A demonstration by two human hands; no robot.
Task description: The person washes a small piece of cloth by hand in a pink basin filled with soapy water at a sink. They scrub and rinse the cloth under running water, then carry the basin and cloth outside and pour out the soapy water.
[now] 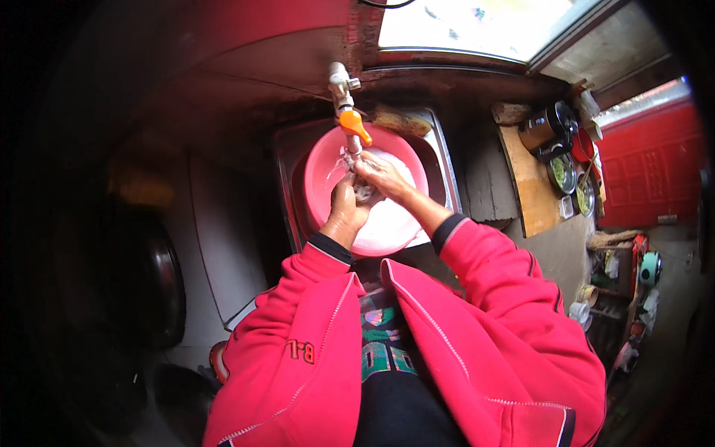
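Observation:
Both my hands are wet and meet just under the spout of a metal tap with an orange handle. My left hand cups a small greyish wet thing from the left. From the right, my right hand bends over the same thing, its fingertips close to the spout. Fingers hide much of it, and I cannot tell whether it is a cloth or food. Below them is a pink plastic basin, set in a stainless-steel sink. Bright glare whitens the inside of the basin.
A dried loofah-like thing lies on the sink's back rim. To the right, a wooden board stands near a dark kettle and metal bowls of green food. A dark round pan or lid is at left.

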